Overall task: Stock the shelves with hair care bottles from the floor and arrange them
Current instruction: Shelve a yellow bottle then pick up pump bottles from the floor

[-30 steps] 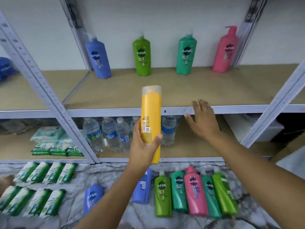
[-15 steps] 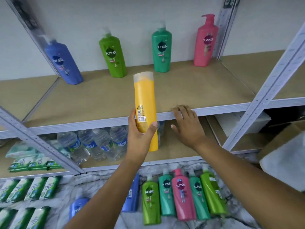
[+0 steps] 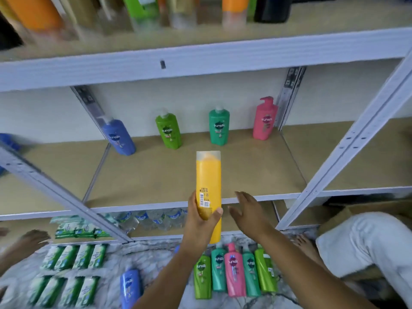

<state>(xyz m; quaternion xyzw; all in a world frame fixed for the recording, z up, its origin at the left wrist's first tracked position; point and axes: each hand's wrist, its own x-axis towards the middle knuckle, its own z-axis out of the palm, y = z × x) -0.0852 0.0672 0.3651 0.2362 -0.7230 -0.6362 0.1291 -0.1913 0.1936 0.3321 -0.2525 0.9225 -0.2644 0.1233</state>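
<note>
My left hand [image 3: 201, 221] grips a tall yellow bottle [image 3: 208, 175] upright, cap up, in front of the middle shelf [image 3: 156, 175]. My right hand [image 3: 249, 211] hovers open just right of the bottle, off the shelf's front edge. At the back of that shelf stand a blue bottle [image 3: 119, 137], a light green bottle [image 3: 169, 131], a teal bottle [image 3: 219, 127] and a pink pump bottle [image 3: 265, 120]. On the floor lie several bottles: green [image 3: 202, 277], teal [image 3: 219, 270], pink [image 3: 234, 273], and a blue one [image 3: 130, 286].
The top shelf [image 3: 200, 54] carries blurred orange, green and black bottles. Water bottles [image 3: 153, 219] and green packs [image 3: 78, 230] fill the lowest shelf. More green packs [image 3: 71, 273] lie on the floor. Another person's hand [image 3: 33, 238] is at left, my white-clad knee [image 3: 365, 244] at right.
The view has tilted upward, bringing the top shelf in. My left hand still holds the yellow bottle. My right hand has lifted off the shelf edge and drawn back slightly.
</note>
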